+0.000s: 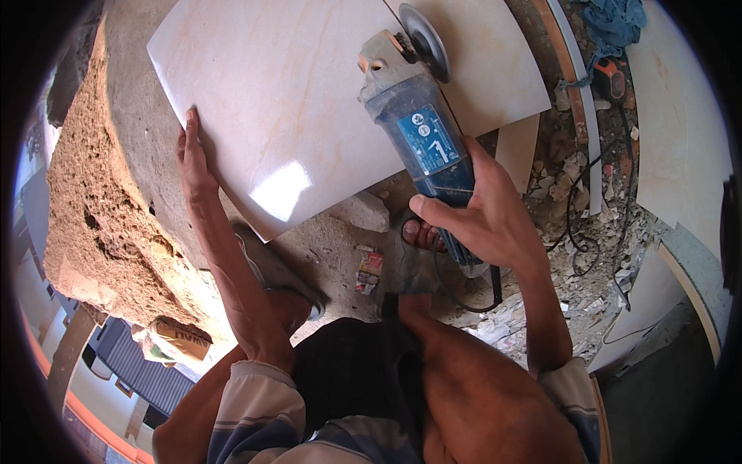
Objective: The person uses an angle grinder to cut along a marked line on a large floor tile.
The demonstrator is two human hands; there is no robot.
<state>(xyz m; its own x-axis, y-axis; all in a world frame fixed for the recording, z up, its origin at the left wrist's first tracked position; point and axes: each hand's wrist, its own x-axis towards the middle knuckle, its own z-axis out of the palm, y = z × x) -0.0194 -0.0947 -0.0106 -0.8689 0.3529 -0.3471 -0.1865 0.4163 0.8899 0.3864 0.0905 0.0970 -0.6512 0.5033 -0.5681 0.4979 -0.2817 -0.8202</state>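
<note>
A blue and grey angle grinder (421, 127) is in my right hand (487, 209), with the thumb and fingers wrapped round its body. Its round grey disc (423, 42) stands on edge over a glossy cream tile (294, 100) with faint veining. Beside the disc, a dark straight line runs across the tile to its near edge; whether the disc touches the surface cannot be made out. My left hand (193, 155) grips the tile's left edge, its fingers nearly straight and partly hidden. From the grinder's rear end, a black cord (483, 308) loops down by my foot.
Broken rubble (553, 185) covers the ground at right, crossed by cables and a long pale strip (591, 155). An orange and black tool (610, 77) lies by a blue cloth (610, 27). More tiles (684, 100) stand far right. A crumpled small packet (369, 271) lies between my feet.
</note>
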